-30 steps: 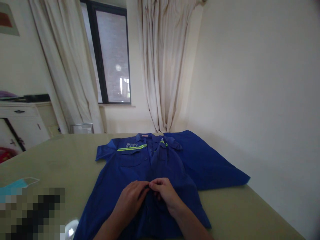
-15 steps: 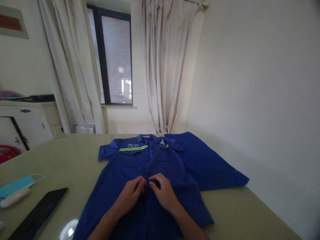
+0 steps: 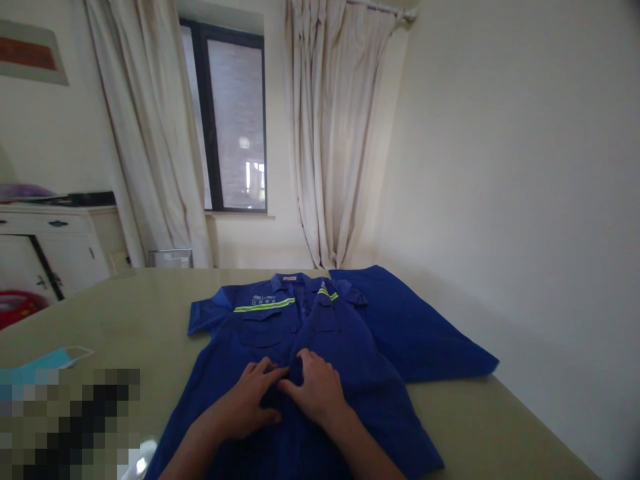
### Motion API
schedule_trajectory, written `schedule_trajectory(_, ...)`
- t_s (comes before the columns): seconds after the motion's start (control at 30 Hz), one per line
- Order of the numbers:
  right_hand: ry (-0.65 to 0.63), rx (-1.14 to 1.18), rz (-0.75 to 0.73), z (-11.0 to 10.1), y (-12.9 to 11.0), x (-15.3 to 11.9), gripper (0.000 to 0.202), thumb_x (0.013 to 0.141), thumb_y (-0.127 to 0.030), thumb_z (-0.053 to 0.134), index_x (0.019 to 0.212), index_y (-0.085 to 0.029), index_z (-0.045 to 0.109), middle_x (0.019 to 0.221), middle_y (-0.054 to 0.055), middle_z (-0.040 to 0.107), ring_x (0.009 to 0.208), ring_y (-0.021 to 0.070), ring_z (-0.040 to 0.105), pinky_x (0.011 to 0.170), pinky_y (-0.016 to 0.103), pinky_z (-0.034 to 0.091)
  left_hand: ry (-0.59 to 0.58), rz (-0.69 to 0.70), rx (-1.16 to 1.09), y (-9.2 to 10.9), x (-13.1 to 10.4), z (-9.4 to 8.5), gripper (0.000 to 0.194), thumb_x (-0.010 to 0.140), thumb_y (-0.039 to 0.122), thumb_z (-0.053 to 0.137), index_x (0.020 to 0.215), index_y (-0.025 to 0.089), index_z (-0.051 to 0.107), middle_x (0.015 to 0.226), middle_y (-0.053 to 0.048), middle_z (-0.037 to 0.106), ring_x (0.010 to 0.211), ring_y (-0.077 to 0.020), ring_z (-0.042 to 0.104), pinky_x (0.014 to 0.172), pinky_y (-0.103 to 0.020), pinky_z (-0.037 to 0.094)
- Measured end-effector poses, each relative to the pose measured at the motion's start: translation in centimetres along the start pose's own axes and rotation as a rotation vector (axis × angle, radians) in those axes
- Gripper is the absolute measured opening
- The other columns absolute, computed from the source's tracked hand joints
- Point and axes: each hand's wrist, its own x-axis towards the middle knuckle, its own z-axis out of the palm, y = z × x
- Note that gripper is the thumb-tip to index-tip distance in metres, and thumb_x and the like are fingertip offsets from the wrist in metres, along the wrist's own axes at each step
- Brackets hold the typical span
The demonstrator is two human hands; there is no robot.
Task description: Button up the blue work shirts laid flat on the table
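A dark blue short-sleeved shirt (image 3: 260,329) with yellow-green stripes lies front up on the table, its collar at the far side. My left hand (image 3: 250,399) rests on the shirt's middle, thumb and fingers apart, fingertips at the front edge. Beside it, my right hand (image 3: 317,390) has its thumb and fingers bent around the shirt's front edge, gripping the cloth near a button. The two hands nearly touch at the fingertips. Under the shirt's right side lies another blue cloth (image 3: 420,327), spread flat.
On the greenish table (image 3: 145,320), a light blue mask (image 3: 50,362) lies at the left, beside a pixelated dark area. A shiny round object (image 3: 141,463) sits near the front edge. Behind are a white cabinet (image 3: 75,240), curtains (image 3: 325,133) and a window (image 3: 237,120).
The shirt's upper part has shifted slightly toward me and left. My left hand has opened its thumb away from its fingers. My right hand has moved slightly left onto the front edge.
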Motion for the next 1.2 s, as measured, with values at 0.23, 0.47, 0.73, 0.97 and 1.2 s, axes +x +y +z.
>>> schedule_trajectory(0.23,0.031,0.056,0.036,0.3,1.2,1.1,0.032,0.082,-0.015,0.056,0.108,-0.021,0.072,0.104,0.011,0.076,0.100,0.0282,0.071,0.083,0.034,0.048,0.169,-0.168,0.291,2.0,4.2,0.0,0.042,0.093,0.011,0.039,0.114,0.025,0.072,0.113,-0.012,0.070,0.101,-0.0276,0.067,0.092,-0.045,0.050)
schedule_trajectory(0.47,-0.106,0.528,0.150,0.3,3.9,1.5,0.034,0.086,-0.025,0.055,0.118,-0.020,0.066,0.067,-0.002,0.068,0.044,0.0170,0.061,0.046,0.026,0.041,0.357,-0.059,0.317,3.4,5.4,2.9,0.031,0.099,0.018,0.039,0.111,0.022,0.068,0.119,-0.011,0.065,0.112,-0.0304,0.058,0.093,-0.046,0.045)
schedule_trajectory(0.73,0.118,0.564,0.004,1.0,3.7,2.6,0.018,0.084,-0.024,0.061,0.090,-0.018,0.076,0.080,0.005,0.075,0.072,0.0204,0.069,0.066,0.028,0.048,0.330,0.112,-0.101,1.2,5.5,2.9,0.011,0.093,0.016,0.052,0.092,0.023,0.062,0.098,-0.003,0.065,0.097,-0.0222,0.060,0.089,-0.036,0.046)
schedule_trajectory(0.97,0.182,0.463,-0.064,1.1,3.4,2.4,0.023,0.077,-0.015,0.059,0.089,-0.018,0.078,0.078,0.004,0.071,0.068,0.0174,0.062,0.066,0.027,0.046,0.342,0.181,0.051,2.0,5.4,3.2,0.023,0.098,0.014,0.042,0.100,0.023,0.063,0.099,-0.004,0.067,0.095,-0.0222,0.063,0.088,-0.034,0.049)
schedule_trajectory(1.2,-0.014,0.867,0.102,1.2,3.1,2.6,0.044,0.085,-0.054,0.059,0.096,-0.015,0.074,0.062,0.002,0.067,0.049,0.0157,0.060,0.045,0.024,0.043,0.327,0.108,0.084,2.6,5.2,2.7,0.030,0.096,0.009,0.041,0.111,0.026,0.060,0.104,-0.004,0.067,0.099,-0.0199,0.063,0.087,-0.029,0.048)
